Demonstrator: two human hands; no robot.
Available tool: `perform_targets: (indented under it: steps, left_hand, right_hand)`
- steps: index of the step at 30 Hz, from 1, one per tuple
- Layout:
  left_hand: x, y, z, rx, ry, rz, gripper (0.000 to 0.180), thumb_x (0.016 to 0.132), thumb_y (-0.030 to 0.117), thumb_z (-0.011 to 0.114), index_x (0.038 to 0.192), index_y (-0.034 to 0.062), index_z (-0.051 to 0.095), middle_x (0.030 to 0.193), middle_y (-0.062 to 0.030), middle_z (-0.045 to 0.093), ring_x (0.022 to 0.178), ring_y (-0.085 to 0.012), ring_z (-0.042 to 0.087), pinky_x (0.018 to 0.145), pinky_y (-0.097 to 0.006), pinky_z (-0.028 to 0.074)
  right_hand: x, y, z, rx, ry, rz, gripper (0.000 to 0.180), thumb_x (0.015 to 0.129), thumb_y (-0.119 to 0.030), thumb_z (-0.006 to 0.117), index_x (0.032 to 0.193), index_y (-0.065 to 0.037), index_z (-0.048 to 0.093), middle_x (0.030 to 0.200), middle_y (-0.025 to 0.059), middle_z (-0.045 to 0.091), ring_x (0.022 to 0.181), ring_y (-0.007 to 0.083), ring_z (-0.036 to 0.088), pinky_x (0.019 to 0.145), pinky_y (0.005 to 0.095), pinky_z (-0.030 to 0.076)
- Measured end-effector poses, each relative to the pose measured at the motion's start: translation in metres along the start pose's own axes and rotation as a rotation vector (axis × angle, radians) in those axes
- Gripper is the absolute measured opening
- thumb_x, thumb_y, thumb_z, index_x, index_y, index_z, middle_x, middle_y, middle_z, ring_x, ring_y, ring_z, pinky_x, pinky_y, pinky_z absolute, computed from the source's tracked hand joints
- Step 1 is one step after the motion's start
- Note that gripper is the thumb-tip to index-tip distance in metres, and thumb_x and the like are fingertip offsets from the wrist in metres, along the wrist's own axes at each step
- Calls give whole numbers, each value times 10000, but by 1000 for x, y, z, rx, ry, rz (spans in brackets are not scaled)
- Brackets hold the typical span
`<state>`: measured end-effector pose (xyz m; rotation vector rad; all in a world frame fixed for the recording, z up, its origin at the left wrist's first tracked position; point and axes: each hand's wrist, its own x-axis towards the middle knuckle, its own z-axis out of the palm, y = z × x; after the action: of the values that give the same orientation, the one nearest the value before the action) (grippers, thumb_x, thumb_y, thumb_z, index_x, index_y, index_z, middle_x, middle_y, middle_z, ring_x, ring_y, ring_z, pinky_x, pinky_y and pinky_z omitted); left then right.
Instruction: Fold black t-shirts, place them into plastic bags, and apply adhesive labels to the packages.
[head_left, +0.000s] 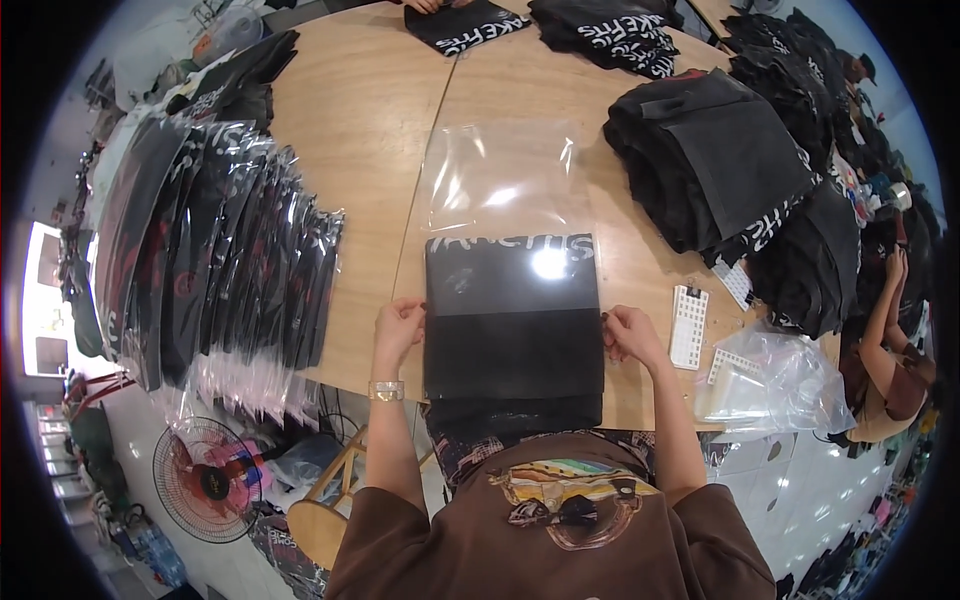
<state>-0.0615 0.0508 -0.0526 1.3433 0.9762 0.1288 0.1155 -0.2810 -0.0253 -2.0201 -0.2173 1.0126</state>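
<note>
A folded black garment with white lettering lies flat on the table before me. Its far half is glossy under a clear plastic bag, whose unfilled end stretches away from me; the near half looks matte and uncovered. My left hand is closed in a pinch at the left edge, close to where the gloss stops. At the right edge, my right hand pinches in the same way. Both seem to grip the bag's sides, though the fingertips are partly hidden. More black cloth hangs at the table's near edge.
On the left stands a row of bagged black garments. Folded black garments are piled at the right, near a white perforated strip and loose clear bags. Another person's hand touches black cloth at the far edge. A fan stands lower left.
</note>
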Motion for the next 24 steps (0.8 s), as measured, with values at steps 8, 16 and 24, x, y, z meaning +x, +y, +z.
perform_targets:
  steps: [8, 16, 24]
  left_hand:
    - [-13, -28, -11, 407, 133, 89, 102, 828, 98, 578, 838, 6, 623, 626, -12, 597, 507, -64, 555, 370, -187, 353]
    - [-34, -28, -29, 406, -35, -37, 218, 846, 213, 556, 842, 17, 651, 690, -68, 655, 621, -128, 646, 520, -260, 470]
    - [57, 33, 15, 298, 15, 186, 194, 872, 183, 555, 819, -1, 588, 640, 17, 551, 520, -57, 478, 466, -197, 378]
  right_hand:
    - [-21, 7, 17, -91, 142, -50, 209, 894, -127, 448, 813, 35, 554, 545, 106, 569, 398, 165, 559, 366, 282, 424]
    - [-29, 48, 31, -293, 323, -240, 203, 860, -141, 489, 786, 27, 577, 579, 207, 573, 501, 315, 596, 500, 382, 467]
    - [-38, 23, 28, -203, 233, -121, 194, 860, -141, 484, 801, 15, 582, 562, 195, 573, 501, 311, 599, 503, 377, 471]
